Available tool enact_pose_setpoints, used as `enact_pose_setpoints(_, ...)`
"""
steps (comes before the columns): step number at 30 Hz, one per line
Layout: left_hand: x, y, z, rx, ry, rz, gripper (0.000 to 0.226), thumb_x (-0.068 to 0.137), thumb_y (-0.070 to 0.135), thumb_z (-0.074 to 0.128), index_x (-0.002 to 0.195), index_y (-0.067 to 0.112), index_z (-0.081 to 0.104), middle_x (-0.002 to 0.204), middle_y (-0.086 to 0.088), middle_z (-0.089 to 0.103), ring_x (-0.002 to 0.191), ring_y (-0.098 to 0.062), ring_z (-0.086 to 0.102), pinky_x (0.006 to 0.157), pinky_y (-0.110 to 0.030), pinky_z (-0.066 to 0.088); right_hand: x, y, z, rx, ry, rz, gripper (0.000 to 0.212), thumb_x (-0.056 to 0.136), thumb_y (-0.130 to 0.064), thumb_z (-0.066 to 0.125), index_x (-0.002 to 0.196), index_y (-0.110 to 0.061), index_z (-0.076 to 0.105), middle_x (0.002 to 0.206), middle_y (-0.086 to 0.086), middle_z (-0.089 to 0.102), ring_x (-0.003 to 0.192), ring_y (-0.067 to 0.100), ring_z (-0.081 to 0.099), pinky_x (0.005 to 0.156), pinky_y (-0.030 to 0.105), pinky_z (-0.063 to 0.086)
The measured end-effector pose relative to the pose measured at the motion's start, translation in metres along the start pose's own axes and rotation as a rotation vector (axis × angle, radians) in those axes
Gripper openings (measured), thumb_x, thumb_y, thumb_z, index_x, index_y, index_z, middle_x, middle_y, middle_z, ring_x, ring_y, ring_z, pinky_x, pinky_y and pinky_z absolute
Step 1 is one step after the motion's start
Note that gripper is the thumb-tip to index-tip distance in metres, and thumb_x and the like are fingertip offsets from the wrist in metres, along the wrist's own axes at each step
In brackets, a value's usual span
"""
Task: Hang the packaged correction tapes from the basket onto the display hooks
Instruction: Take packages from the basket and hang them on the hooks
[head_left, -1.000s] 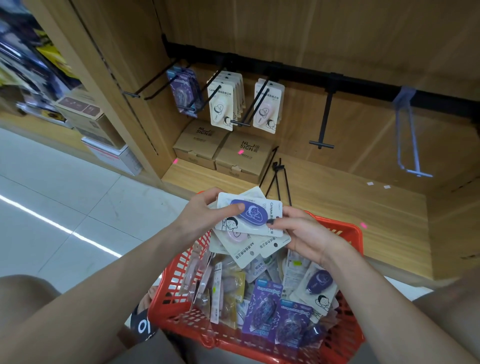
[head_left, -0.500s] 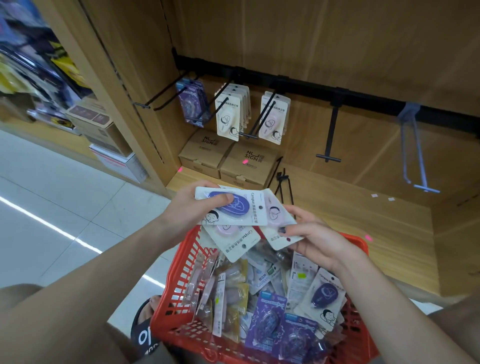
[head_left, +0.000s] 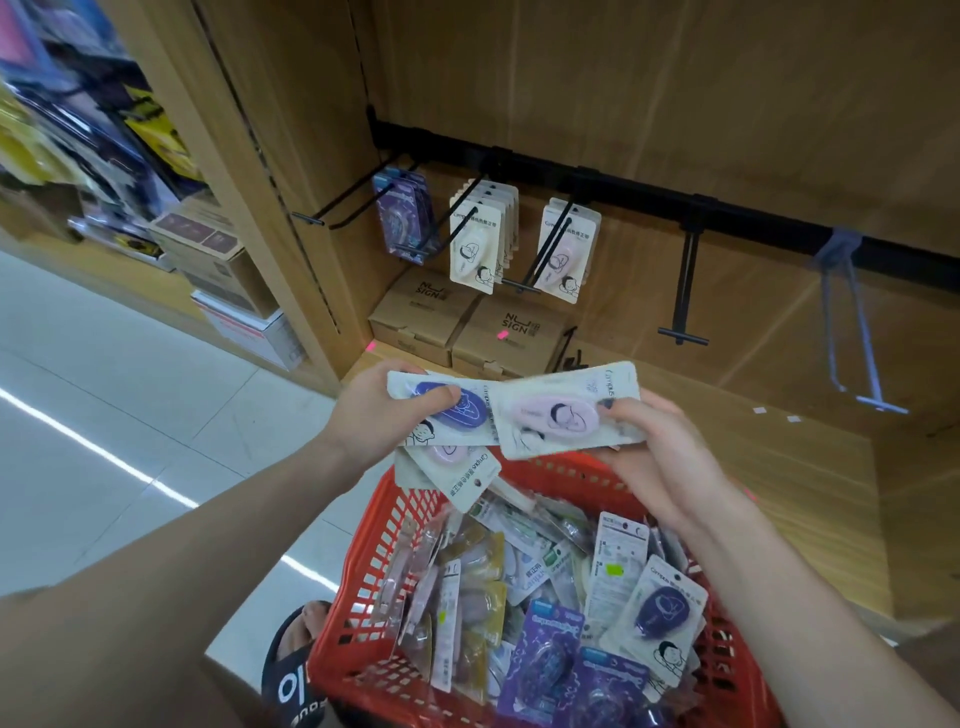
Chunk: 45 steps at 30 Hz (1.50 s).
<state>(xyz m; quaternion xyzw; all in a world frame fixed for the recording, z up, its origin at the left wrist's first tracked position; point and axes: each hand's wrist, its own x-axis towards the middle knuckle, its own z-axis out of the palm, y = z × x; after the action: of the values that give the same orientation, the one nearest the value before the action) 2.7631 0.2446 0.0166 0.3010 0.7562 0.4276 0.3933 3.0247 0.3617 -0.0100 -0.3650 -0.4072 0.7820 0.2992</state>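
My left hand (head_left: 379, 410) grips a small stack of carded correction tapes, a blue one (head_left: 454, 408) on top and a pink one (head_left: 452, 460) underneath. My right hand (head_left: 654, 447) pinches a separate pink correction tape pack (head_left: 563, 413) by its right end. Both are held above the red basket (head_left: 363, 582), which is full of more packs. On the black rail (head_left: 623, 184) behind, hooks carry purple packs (head_left: 402, 213), white packs (head_left: 480, 241) and pink packs (head_left: 566, 254). One black hook (head_left: 683, 306) and a clear hook (head_left: 857, 332) to the right hang bare.
Two cardboard boxes (head_left: 467, 322) sit on the wooden shelf (head_left: 753, 467) under the hung packs. Two bare black hooks (head_left: 332, 213) stick out at the left. A wooden side panel (head_left: 260, 182) divides this bay from stacked boxes (head_left: 223, 265) on the left. White tiled floor lies below.
Both hands rose from the basket. My right hand pulled a pink pack off the stack to the right, while my left keeps the blue-topped stack.
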Motion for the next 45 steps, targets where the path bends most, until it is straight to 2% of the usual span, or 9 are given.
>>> enact_pose_setpoints(5,-0.008,0.006,0.018,-0.008,-0.116,0.092,0.04,0.08,0.044,0.089,0.097,0.016,0.065,0.091,0.0,0.081,0.084,-0.02,0.08,0.084,-0.055,0.063,0.006,0.005,0.025,-0.136,0.237,-0.009,0.014,0.099,0.0,0.062,0.108,-0.002,0.071,0.101,0.017,0.08,0.09,0.029,0.078,0.069,0.039,0.063)
enact_pose_setpoints(12,-0.007,0.015,0.025,0.071,-0.082,0.186,0.039,0.08,0.042,0.089,0.093,0.016,0.063,0.087,0.006,0.08,0.08,-0.017,0.079,0.078,-0.056,0.063,0.02,-0.004,0.044,-0.261,0.317,-0.09,0.011,0.097,-0.004,0.067,0.107,-0.007,0.071,0.093,0.011,0.081,0.087,0.028,0.079,0.081,0.047,0.063)
enact_pose_setpoints(18,0.003,0.01,0.025,0.298,0.044,0.263,0.037,0.077,0.05,0.087,0.088,0.03,0.058,0.08,0.018,0.075,0.068,-0.004,0.074,0.055,-0.035,0.062,0.032,-0.008,0.049,-0.212,0.44,-0.009,0.012,0.108,-0.019,0.05,0.115,-0.011,0.056,0.105,0.017,0.075,0.093,0.031,0.074,0.088,0.051,0.059)
enact_pose_setpoints(20,0.008,0.01,0.025,0.351,0.071,0.263,0.038,0.076,0.054,0.086,0.086,0.031,0.056,0.078,0.017,0.074,0.068,-0.003,0.072,0.055,-0.034,0.061,0.036,-0.008,0.054,-0.106,0.4,0.112,0.016,0.11,-0.019,0.046,0.119,-0.01,0.056,0.111,0.019,0.075,0.094,0.03,0.074,0.082,0.046,0.059)
enact_pose_setpoints(22,0.011,0.011,0.024,0.384,0.094,0.262,0.038,0.075,0.055,0.086,0.083,0.03,0.057,0.075,0.017,0.072,0.069,0.0,0.069,0.055,-0.031,0.057,0.039,-0.01,0.057,0.041,0.242,0.254,0.027,0.11,-0.02,0.045,0.124,-0.002,0.059,0.118,0.023,0.073,0.105,0.035,0.073,0.088,0.049,0.059)
enact_pose_setpoints(25,0.014,0.01,0.021,0.364,0.095,0.249,0.036,0.077,0.05,0.086,0.082,0.029,0.058,0.073,0.017,0.071,0.065,0.002,0.069,0.054,-0.032,0.058,0.039,-0.011,0.058,0.164,0.065,0.315,0.019,0.104,-0.011,0.054,0.113,0.002,0.064,0.113,0.024,0.074,0.102,0.035,0.076,0.09,0.051,0.061)
enact_pose_setpoints(30,0.019,0.011,0.004,0.418,0.093,0.201,0.037,0.079,0.054,0.082,0.088,0.033,0.053,0.08,0.02,0.069,0.062,0.005,0.07,0.053,-0.033,0.062,0.038,-0.006,0.056,-0.023,0.071,0.122,0.045,0.088,0.013,0.067,0.129,-0.006,0.061,0.118,0.015,0.077,0.107,0.032,0.076,0.082,0.047,0.065)
enact_pose_setpoints(36,0.027,0.021,-0.009,0.346,0.164,0.189,0.039,0.079,0.056,0.083,0.091,0.032,0.054,0.078,0.022,0.067,0.059,0.012,0.067,0.042,-0.022,0.056,0.039,0.001,0.069,-0.293,0.161,-0.138,0.037,0.087,0.009,0.074,0.115,-0.01,0.06,0.108,0.01,0.08,0.1,0.032,0.077,0.084,0.055,0.062)
enact_pose_setpoints(45,0.03,0.021,-0.011,0.33,0.178,0.196,0.041,0.077,0.059,0.083,0.093,0.034,0.055,0.076,0.024,0.064,0.06,0.018,0.064,0.038,-0.015,0.049,0.064,0.006,0.076,-0.297,0.201,-0.238,0.036,0.085,-0.011,0.075,0.116,-0.024,0.063,0.11,0.001,0.08,0.101,0.022,0.077,0.087,0.05,0.061)
